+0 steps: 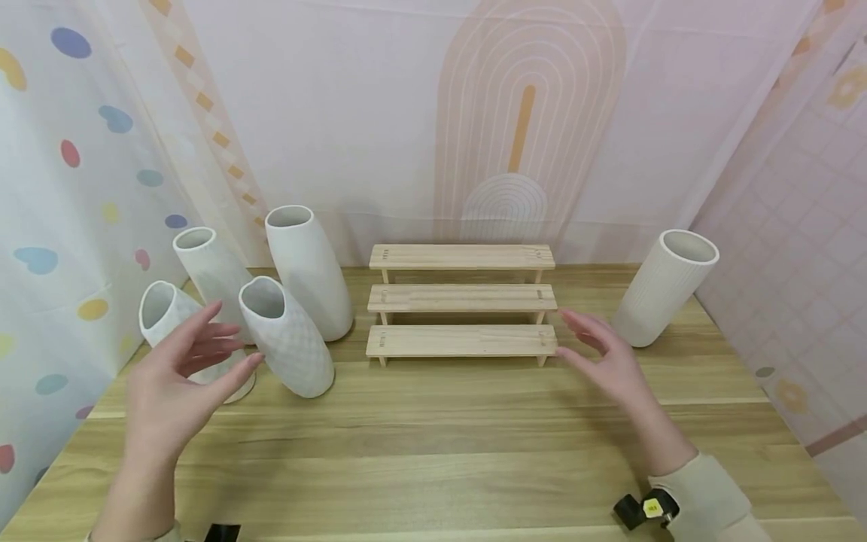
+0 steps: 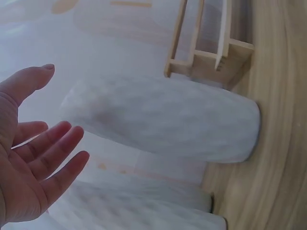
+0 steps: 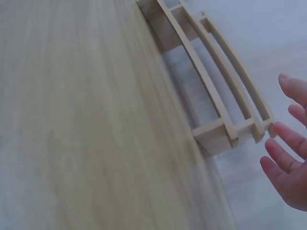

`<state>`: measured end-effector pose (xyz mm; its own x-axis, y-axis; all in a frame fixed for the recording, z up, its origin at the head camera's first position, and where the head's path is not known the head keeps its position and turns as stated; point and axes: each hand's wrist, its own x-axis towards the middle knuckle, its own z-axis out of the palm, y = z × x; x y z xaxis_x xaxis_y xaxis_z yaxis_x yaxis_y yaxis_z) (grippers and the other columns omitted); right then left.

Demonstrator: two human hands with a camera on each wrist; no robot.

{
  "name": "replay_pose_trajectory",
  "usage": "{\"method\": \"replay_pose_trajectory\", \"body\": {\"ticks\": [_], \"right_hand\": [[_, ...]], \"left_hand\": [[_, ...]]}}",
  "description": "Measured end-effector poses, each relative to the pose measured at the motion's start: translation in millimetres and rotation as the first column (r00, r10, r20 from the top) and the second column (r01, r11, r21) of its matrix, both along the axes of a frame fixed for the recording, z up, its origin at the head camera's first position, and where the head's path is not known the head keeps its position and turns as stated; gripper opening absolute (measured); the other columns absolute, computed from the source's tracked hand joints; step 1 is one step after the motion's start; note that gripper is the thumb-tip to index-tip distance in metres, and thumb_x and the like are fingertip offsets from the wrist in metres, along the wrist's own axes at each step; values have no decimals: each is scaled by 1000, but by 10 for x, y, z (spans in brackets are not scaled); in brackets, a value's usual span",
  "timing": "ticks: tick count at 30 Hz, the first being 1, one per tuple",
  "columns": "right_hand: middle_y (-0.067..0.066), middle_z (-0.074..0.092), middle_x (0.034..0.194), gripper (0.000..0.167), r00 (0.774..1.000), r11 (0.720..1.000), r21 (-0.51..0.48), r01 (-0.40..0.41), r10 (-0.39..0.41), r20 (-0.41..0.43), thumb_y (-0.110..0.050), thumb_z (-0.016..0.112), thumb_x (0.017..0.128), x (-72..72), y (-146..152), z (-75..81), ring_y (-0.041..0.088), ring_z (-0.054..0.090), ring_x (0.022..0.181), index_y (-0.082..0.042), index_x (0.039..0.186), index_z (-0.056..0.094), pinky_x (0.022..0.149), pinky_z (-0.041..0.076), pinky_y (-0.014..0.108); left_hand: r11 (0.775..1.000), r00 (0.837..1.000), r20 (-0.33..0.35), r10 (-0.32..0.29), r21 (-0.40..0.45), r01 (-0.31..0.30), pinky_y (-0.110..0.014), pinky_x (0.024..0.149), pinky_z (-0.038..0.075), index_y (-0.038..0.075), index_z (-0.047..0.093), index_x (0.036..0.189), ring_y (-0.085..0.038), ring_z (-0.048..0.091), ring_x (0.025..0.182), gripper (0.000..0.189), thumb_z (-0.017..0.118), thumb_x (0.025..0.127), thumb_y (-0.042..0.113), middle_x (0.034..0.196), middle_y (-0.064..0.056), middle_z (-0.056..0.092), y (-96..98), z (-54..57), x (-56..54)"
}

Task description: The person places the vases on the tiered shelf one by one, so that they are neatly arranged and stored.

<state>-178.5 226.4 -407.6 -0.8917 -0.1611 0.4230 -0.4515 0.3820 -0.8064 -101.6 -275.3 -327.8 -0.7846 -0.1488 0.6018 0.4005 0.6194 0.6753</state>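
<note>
My left hand hovers by the white vases at the left, fingers spread and nothing held. Nearest its thumb stands a vase with a dimpled surface, also large in the left wrist view. Another textured vase is partly hidden behind that hand. Two smoother white vases, a slim one and a taller one, stand behind. My right hand is held in the air, thumb and fingers apart, near the right end of a three-tier wooden stand. Right of it stands a ribbed white vase.
All of this stands on a wood-grain table. A patterned curtain hangs close behind the stand, with dotted cloth at the left and gridded cloth at the right.
</note>
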Motion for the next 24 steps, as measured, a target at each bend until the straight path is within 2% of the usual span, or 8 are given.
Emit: {"method": "replay_pose_trajectory", "body": {"ticks": [3, 6, 9, 12, 16, 20, 24], "right_hand": [[16, 55, 134, 54, 999, 1000, 7, 9, -9, 43, 1, 74, 87, -23, 29, -33, 19, 55, 118, 1, 138, 55, 100, 45, 23], [17, 54, 134, 55, 996, 1000, 8, 13, -13, 85, -1, 73, 88, -39, 41, -60, 31, 55, 117, 2, 139, 53, 100, 47, 33], [19, 53, 136, 55, 993, 1000, 2, 14, -14, 121, -1, 73, 89, -49, 45, -83, 37, 54, 117, 4, 139, 52, 99, 48, 43], [21, 50, 138, 55, 989, 1000, 7, 15, -16, 146, -2, 72, 90, -61, 52, -103, 39, 54, 117, 5, 140, 51, 98, 47, 47], [22, 50, 140, 55, 986, 999, 37, 25, -31, 166, -3, 72, 90, -85, 61, -126, 41, 57, 116, 6, 140, 50, 96, 50, 40], [26, 52, 138, 56, 984, 998, 67, 10, -22, 177, -4, 73, 90, -104, 59, -137, 42, 60, 112, 6, 140, 50, 89, 52, 27], [30, 53, 136, 55, 977, 998, 51, -30, 18, 213, -4, 71, 91, -122, 47, -136, 43, 62, 109, 8, 140, 49, 83, 52, 21]], "left_hand": [[1000, 1000, 27, -2, 12, 2, -10, 78, 50, 10, 56, 141, 2, 66, 88, 86, 84, 64, -15, 105, 12, 67, -39, -71, -40], [999, 999, 47, -18, 28, 17, -10, 78, 50, 9, 52, 144, 1, 65, 94, 88, 84, 65, -15, 109, 9, 66, -50, -139, -78], [999, 998, 62, -30, 32, 28, -10, 80, 50, 10, 48, 147, 0, 63, 99, 92, 85, 66, -14, 115, 9, 64, -37, -174, -113], [999, 997, 69, -30, 16, 29, -9, 84, 47, 12, 44, 150, 1, 59, 108, 97, 86, 66, -10, 125, 1, 62, -16, -179, -159], [999, 996, 83, -40, 29, 38, -9, 86, 46, 17, 39, 153, 3, 54, 114, 103, 87, 66, -9, 139, -12, 55, 16, -174, -228], [997, 993, 105, -61, 51, 56, -9, 85, 46, 18, 36, 155, 3, 54, 112, 103, 86, 68, -8, 143, -14, 51, 36, -171, -287], [996, 989, 126, -75, 55, 69, -9, 84, 46, 18, 31, 156, 3, 55, 108, 104, 86, 70, -6, 137, -14, 54, 46, -178, -325]]}}
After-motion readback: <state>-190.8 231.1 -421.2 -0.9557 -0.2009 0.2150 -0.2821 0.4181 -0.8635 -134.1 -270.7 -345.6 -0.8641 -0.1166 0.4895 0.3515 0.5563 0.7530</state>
